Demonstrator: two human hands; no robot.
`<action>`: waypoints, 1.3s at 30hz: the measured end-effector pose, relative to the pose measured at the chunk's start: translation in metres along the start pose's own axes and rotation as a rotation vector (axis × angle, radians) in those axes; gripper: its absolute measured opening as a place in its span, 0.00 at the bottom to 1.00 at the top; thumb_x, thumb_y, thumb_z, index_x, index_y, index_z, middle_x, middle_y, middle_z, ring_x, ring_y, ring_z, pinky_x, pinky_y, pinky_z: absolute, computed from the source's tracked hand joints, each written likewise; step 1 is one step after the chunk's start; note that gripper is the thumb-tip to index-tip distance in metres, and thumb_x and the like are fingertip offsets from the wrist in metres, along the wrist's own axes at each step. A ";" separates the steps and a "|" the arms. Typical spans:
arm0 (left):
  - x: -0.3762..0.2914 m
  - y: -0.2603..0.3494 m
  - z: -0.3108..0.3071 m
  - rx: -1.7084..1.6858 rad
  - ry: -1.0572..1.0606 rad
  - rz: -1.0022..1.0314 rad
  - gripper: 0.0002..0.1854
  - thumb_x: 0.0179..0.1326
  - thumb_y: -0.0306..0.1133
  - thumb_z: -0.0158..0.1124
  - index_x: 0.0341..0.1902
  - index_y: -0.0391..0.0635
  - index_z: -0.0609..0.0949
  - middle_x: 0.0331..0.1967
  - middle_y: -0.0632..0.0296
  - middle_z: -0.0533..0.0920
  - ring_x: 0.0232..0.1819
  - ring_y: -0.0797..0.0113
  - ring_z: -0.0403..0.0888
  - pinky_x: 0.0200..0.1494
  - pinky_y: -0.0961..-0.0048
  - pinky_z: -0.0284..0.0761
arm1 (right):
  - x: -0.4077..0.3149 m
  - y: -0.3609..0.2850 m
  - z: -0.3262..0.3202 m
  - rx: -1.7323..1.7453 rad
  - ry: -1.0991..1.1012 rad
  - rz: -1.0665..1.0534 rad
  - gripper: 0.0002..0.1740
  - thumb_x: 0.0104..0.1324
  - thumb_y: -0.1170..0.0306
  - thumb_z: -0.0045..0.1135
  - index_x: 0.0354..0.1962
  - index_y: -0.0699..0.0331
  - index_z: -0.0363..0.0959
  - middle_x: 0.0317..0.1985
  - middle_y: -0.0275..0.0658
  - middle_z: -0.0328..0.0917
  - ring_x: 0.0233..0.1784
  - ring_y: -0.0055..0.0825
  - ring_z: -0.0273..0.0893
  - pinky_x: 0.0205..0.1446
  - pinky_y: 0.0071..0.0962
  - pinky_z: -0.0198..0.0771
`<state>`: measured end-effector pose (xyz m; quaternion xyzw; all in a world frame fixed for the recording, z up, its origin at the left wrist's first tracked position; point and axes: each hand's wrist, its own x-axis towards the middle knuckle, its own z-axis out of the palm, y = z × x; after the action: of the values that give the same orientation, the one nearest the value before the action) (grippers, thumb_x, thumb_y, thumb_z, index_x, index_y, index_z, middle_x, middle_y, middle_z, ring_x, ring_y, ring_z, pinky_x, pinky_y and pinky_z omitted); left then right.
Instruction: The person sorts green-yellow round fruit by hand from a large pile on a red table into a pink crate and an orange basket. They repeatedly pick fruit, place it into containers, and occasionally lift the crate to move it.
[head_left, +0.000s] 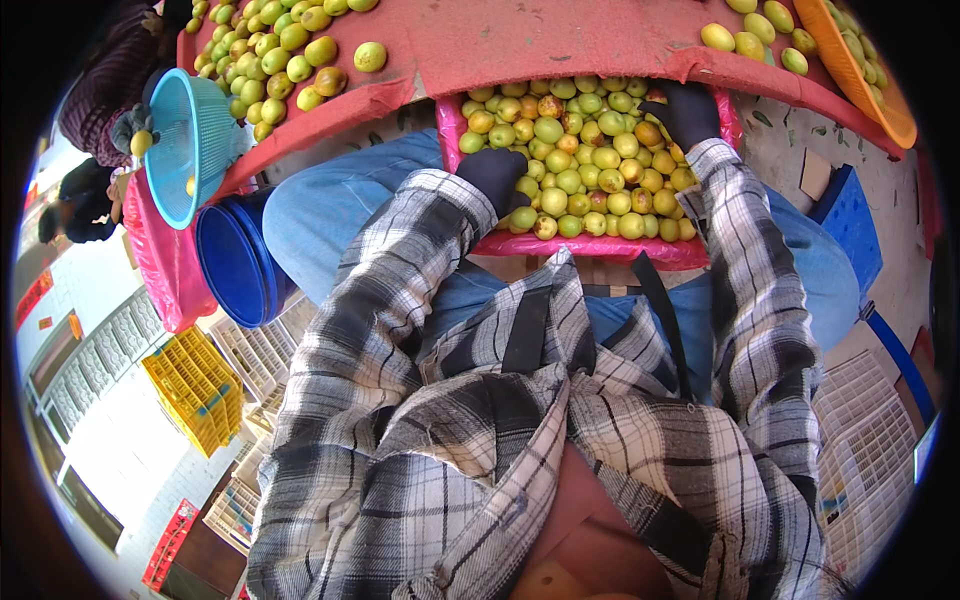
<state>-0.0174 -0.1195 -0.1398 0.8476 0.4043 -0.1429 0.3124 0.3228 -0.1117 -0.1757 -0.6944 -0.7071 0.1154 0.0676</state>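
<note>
A box lined with pink plastic (600, 247) lies before me, filled with green and yellow-brown jujube fruits (589, 157). My left hand (495, 178), in a dark glove, rests on the fruits at the box's left side, its fingers bent; whether it grips a fruit cannot be told. My right hand (686, 112), also dark-gloved, lies at the upper right corner of the box, with a reddish fruit by its fingertips. Part of that hand is near the red cloth edge, and its hold is unclear.
Beyond the box is a red-covered table (525, 45) with loose fruits. An orange basket (855, 82) is at right. On the left are a turquoise basket (191, 150), a blue barrel (236, 262), yellow crates (195, 386) and another person's gloved hand (133, 131) with a fruit.
</note>
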 end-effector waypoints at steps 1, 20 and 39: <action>0.001 0.001 -0.001 -0.012 -0.013 -0.014 0.20 0.41 0.37 0.75 0.40 0.48 0.81 0.37 0.53 0.82 0.42 0.50 0.81 0.46 0.57 0.76 | -0.004 0.004 -0.002 0.043 0.049 -0.026 0.27 0.54 0.54 0.67 0.48 0.61 0.76 0.45 0.47 0.79 0.48 0.47 0.76 0.54 0.41 0.71; 0.051 -0.081 0.025 -0.661 0.541 -0.655 0.26 0.56 0.44 0.65 0.51 0.35 0.78 0.42 0.48 0.83 0.42 0.59 0.82 0.47 0.61 0.76 | -0.099 0.089 0.020 0.311 -0.331 0.565 0.35 0.52 0.58 0.66 0.57 0.60 0.71 0.53 0.53 0.76 0.58 0.49 0.73 0.62 0.39 0.67; 0.060 -0.066 0.021 -0.674 0.348 -0.726 0.38 0.50 0.52 0.68 0.56 0.30 0.74 0.49 0.38 0.80 0.54 0.45 0.79 0.54 0.60 0.75 | -0.079 0.105 -0.180 0.733 0.947 0.715 0.40 0.61 0.54 0.63 0.60 0.72 0.58 0.50 0.50 0.73 0.49 0.35 0.75 0.50 0.32 0.72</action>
<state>-0.0302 -0.0654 -0.2125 0.5165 0.7416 0.0391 0.4264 0.4726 -0.1775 -0.0245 -0.7927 -0.2450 0.0466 0.5563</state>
